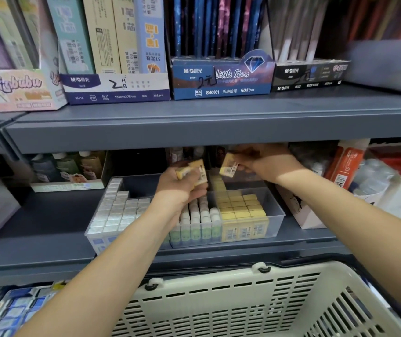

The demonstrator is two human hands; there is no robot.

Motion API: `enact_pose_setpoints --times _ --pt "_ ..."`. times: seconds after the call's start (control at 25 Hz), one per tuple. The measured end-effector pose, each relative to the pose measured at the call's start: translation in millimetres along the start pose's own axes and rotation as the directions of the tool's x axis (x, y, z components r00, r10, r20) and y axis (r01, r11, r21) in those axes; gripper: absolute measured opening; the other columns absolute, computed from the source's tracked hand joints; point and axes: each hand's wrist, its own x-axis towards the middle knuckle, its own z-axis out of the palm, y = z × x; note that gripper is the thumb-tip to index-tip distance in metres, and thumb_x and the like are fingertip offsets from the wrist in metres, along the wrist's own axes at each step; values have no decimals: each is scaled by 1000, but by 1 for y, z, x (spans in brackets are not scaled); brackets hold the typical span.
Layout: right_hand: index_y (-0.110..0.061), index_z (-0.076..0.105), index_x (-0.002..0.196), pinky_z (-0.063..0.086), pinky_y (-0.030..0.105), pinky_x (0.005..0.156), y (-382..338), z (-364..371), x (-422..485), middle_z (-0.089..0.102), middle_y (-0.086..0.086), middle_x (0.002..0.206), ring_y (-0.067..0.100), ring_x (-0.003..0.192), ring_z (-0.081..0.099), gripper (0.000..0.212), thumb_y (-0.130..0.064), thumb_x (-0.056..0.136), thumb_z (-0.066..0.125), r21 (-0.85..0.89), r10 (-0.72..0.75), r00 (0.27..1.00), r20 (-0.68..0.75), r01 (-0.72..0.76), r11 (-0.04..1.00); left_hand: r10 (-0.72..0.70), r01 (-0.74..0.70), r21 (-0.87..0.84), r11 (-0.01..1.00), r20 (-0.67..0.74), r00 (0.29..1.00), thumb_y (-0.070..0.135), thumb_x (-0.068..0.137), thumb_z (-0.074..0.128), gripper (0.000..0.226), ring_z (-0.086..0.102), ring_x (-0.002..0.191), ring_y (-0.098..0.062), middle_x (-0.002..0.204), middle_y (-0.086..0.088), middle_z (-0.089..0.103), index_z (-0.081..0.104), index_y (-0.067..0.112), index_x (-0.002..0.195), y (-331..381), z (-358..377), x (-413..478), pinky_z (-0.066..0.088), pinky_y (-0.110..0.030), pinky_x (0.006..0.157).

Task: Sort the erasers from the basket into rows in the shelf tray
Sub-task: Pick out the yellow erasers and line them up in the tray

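Over tray [277, 212]: left hand [182, 190] grips yellow erasers [192, 172]; right hand [267, 164] pinches one eraser [229, 167] just beside them.

Bright, even light from above. Front of upper shelf [206, 127] well lit; recess beneath it dim, far items in shadow. Motion blur smears left hand [180, 188], right hand [265, 164] and the erasers [191, 175] they hold; labels unreadable. Grey smear at far right edge. Shelf lines bow toward left edge. Near basket [243, 300] fairly sharp.
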Motion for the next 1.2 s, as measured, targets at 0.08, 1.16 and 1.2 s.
enact_pose_setpoints --times 0.08,1.16,1.2 --pt "-13 63 109 40 19 82 11 -4 9 65 -1 105 13 95 60 21 -18 89 60 -248 -14 1000 27 20 969 13 -12 35 999 -40 999 9 90 58 7 64 69 -18 87 -8 63 52 13 89 2 -6 3 56 -20 53" --pt "-16 63 114 36 15 81 7 -2 12 64 -1 108 13 96 59 23 -19 93 52 -269 -53 998 28 58 961 17 -31 267 963 55 998 9 92 54 8 66 78 -21 98 -10 67 51 12 86 0 3 7 58 -28 59" --pt "-14 64 113 36 19 85 12 1 14 64 3 114 19 104 58 23 -17 92 52 -330 -62 998 15 64 942 53 -76 349 934 73 996 13 90 59 4 66 87 -23 103 -10 67 57 13 88 0 -1 6 58 -36 76"
